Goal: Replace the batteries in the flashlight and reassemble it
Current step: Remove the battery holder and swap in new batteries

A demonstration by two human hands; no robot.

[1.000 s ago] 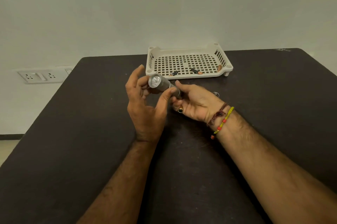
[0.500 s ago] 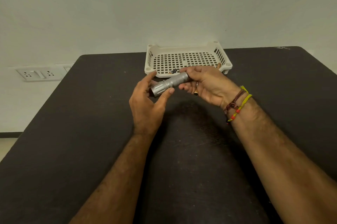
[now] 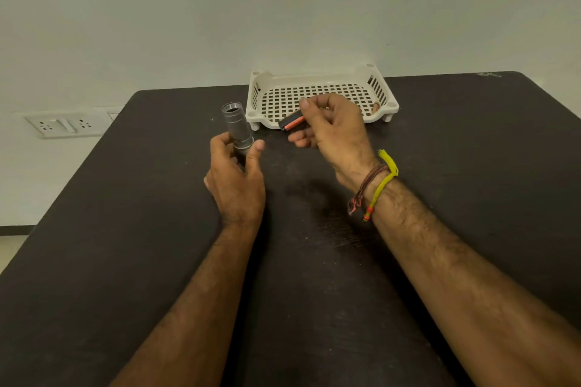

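My left hand (image 3: 234, 180) grips a silver flashlight body (image 3: 237, 128) upright, its open threaded end pointing up. To its right, my right hand (image 3: 333, 130) pinches a black holder with orange batteries (image 3: 294, 124) between thumb and fingers, just in front of the tray. The holder is apart from the flashlight. Behind my right hand stands a white perforated tray (image 3: 317, 94), and one orange battery (image 3: 375, 108) lies in its right corner.
The dark table (image 3: 298, 260) stretches wide around both arms, its far edge against a pale wall. A white socket panel (image 3: 67, 125) is on the wall at the left. Thread bracelets circle my right wrist.
My hands have separated. The flashlight turned from lying across both hands to upright in my left hand, and my right hand now holds the battery holder out of it.
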